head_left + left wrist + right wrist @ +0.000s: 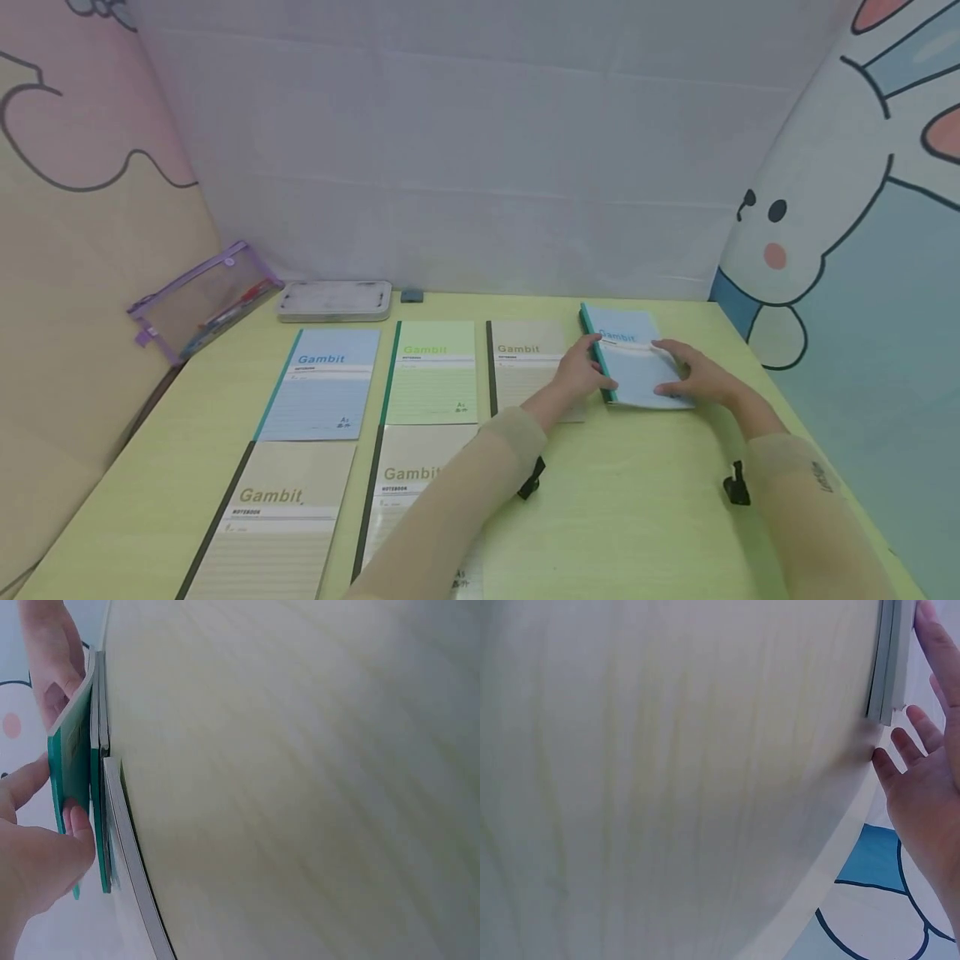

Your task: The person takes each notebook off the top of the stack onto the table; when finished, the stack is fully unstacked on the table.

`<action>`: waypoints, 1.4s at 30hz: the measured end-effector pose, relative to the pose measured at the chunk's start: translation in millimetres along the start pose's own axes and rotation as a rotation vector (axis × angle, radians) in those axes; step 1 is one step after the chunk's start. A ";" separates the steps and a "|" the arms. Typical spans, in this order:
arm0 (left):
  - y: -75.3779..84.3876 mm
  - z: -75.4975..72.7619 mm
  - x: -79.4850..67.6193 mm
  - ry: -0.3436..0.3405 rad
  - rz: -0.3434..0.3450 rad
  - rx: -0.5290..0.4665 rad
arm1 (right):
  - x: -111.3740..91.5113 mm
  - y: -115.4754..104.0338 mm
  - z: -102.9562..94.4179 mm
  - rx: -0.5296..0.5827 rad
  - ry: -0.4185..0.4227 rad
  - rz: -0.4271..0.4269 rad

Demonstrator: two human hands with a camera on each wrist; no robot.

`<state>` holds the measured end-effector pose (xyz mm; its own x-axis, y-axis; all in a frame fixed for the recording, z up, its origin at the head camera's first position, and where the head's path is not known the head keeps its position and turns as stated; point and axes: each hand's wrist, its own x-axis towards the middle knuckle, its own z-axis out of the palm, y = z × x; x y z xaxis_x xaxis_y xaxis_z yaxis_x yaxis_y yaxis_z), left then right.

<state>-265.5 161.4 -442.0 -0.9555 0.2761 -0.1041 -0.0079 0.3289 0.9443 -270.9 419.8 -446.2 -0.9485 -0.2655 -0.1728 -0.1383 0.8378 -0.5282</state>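
A blue "Gambit" notebook (pixel 637 367) with a teal spine lies over at least one other notebook (pixel 103 817) at the table's back right. My left hand (pixel 579 371) pinches its spine side, thumb and finger on opposite faces. In the left wrist view, that spine edge is lifted slightly off the notebook beneath. On the opposite side is my right hand (pixel 701 375), fingers spread and fairly straight, touching the notebook's right edge and cover. A beige notebook (pixel 525 333) lies just left, partly hidden behind my left hand and forearm.
Leftward lie a blue notebook (pixel 322 392), a green notebook (pixel 431 375) and, nearer, two beige notebooks, one at the front left (pixel 277 508). Along the back are a clear purple-edged pencil pouch (pixel 210 300), a flat pale case (pixel 333 300) and a small grey-blue block (pixel 412 296).
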 end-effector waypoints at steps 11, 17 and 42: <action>4.5 -5.4 -6.4 -0.075 0.054 -0.008 | 2.1 -2.9 -3.2 0.067 0.036 0.087; 9.4 -6.3 -8.5 -0.090 0.120 -0.012 | 4.4 -5.6 -3.2 0.149 0.052 0.082; 50.3 -95.1 -18.7 -0.163 0.213 -0.056 | -13.5 -94.7 -31.6 0.001 0.283 -0.095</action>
<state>-276.0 86.9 -362.9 -0.8774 0.4767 0.0546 0.1678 0.1983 0.9657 -254.0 359.1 -367.5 -0.9732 -0.1988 0.1157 -0.2297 0.8154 -0.5314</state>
